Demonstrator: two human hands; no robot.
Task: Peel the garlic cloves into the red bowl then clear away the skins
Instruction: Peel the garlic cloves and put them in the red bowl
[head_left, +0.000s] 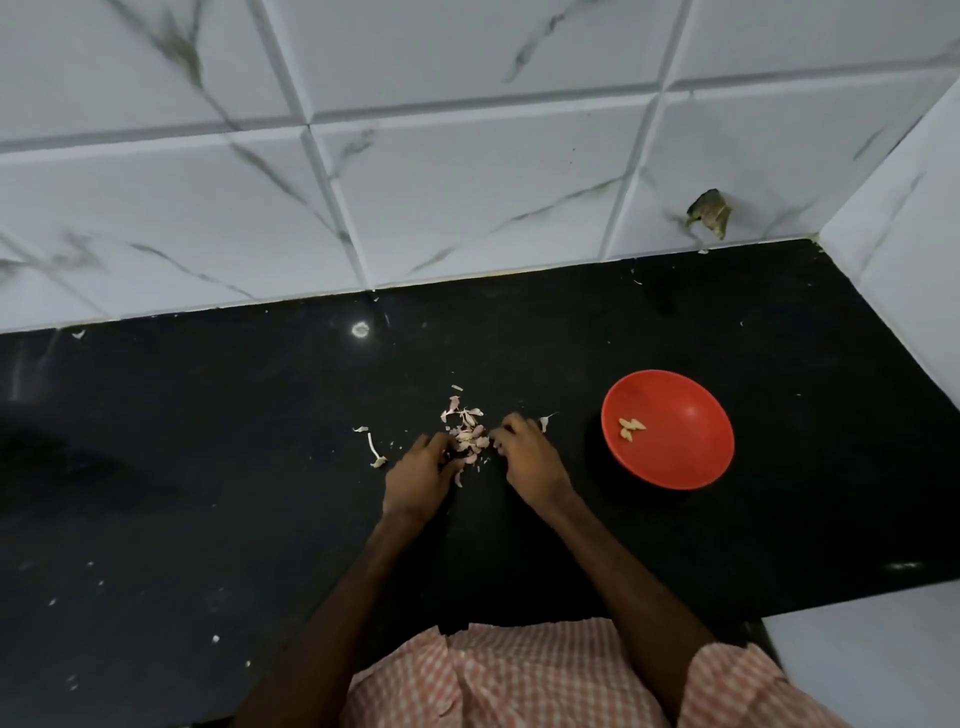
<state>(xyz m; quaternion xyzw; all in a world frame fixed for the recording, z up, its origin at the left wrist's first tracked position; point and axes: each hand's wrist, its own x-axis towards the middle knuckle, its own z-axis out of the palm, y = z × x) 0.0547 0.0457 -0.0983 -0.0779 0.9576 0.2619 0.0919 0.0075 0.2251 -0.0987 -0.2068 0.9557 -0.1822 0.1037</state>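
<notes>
- Our checked shirt (519, 670) is cut off at the near edge.
- Our left hand (421, 475) and right hand (524, 457) flank the papery garlic skins (467, 436), fingers curled down onto the pile. We cannot tell whether either pinches any.
- To the right, well apart, the round red bowl (685, 457) holds pale peeled cloves (631, 428) on the glossy black counter (208, 467).
- Farthest are the marbled white wall tiles (467, 182).

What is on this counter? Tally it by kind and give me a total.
Hands: 2, left hand and right hand
Red bowl: 1
Heap of garlic skins: 1
Cluster of peeled cloves in the bowl: 1, cloves too small to count singly
Total: 5
</notes>
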